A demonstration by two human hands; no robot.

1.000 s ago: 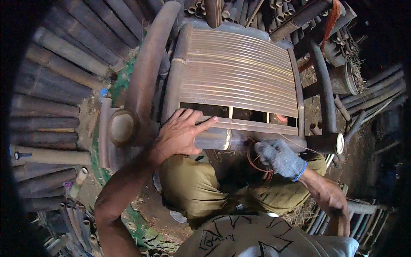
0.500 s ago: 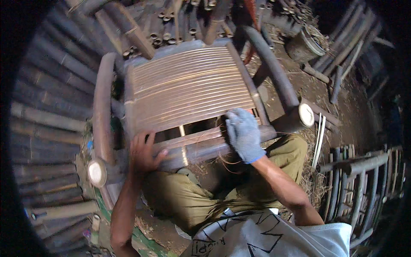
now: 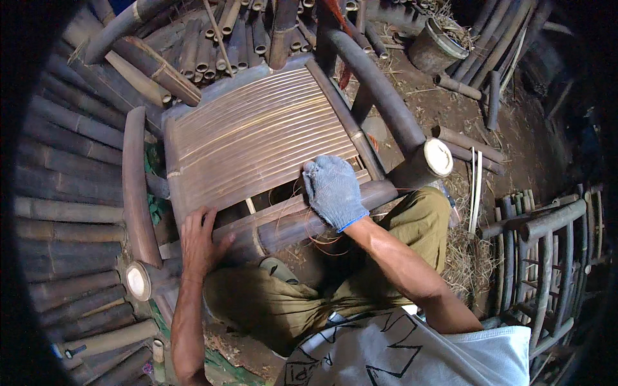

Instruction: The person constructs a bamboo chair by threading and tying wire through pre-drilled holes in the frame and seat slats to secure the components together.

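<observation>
A bamboo chair (image 3: 380, 103) stands before me, its seat (image 3: 257, 132) made of thin parallel slats. A gap runs between the slatted area and a loose-looking front strip (image 3: 273, 211) beside the thick front rail (image 3: 290, 230). My bare left hand (image 3: 201, 239) rests at the seat's front left corner, fingers stretched and thumb apart. My right hand (image 3: 335, 192), in a grey knitted glove, is closed over the right part of the front strip. Thin reddish-brown strands (image 3: 317, 239) loop beside and below it; what the fist holds is hidden.
Bamboo poles (image 3: 71, 209) line the left side. Cut tubes (image 3: 222, 48) are stacked behind the chair. A bucket (image 3: 438, 48) stands at the far right on the dirt floor, pale strips (image 3: 476, 190) lie nearer, and a bamboo frame (image 3: 547, 238) stands at right.
The view has shifted, so the chair sits further left in the picture. My gloved right hand is now closed in a fist near the front strip. My left hand keeps to the front left corner.
</observation>
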